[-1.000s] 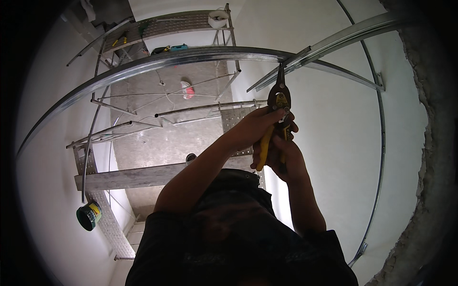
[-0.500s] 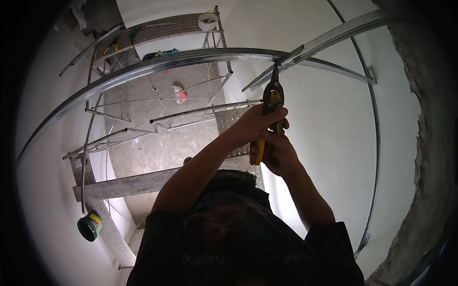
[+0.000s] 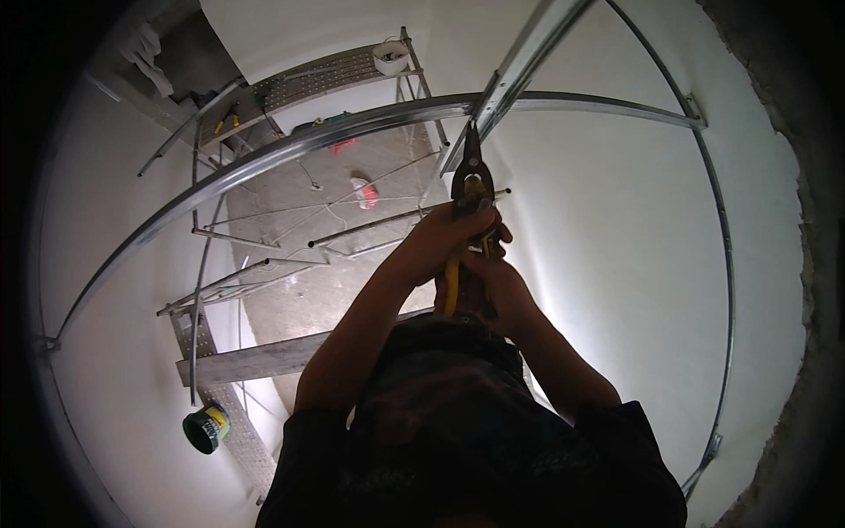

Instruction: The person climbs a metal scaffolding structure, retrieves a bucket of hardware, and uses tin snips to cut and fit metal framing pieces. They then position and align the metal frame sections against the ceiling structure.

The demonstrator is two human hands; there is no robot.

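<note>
Both hands grip a pair of tin snips (image 3: 473, 176) with dark jaws and yellow handles, held upright in front of my chest. My left hand (image 3: 440, 242) wraps the upper part near the pivot, thumb across the front. Lower down, my right hand (image 3: 503, 286) closes around the handles. The narrow jaw tips point up at the crossing of two metal channels; whether they touch metal I cannot tell. One long channel (image 3: 290, 148) runs across the view. The other channel (image 3: 519, 75) slants over it toward the top right.
Below stand scaffold frames with a perforated platform (image 3: 330, 75), bearing a white bucket (image 3: 391, 58) and yellow-handled pliers (image 3: 227, 121). A plank (image 3: 255, 361) crosses near me; a green bucket (image 3: 207, 429) stands at lower left. A metal track (image 3: 726, 290) runs along the right wall.
My view has shifted, so the scaffold appears farther right. The slanting channel stands steeper, and the snips sit slightly left and lower, just under the crossing. Both hands keep their grip.
</note>
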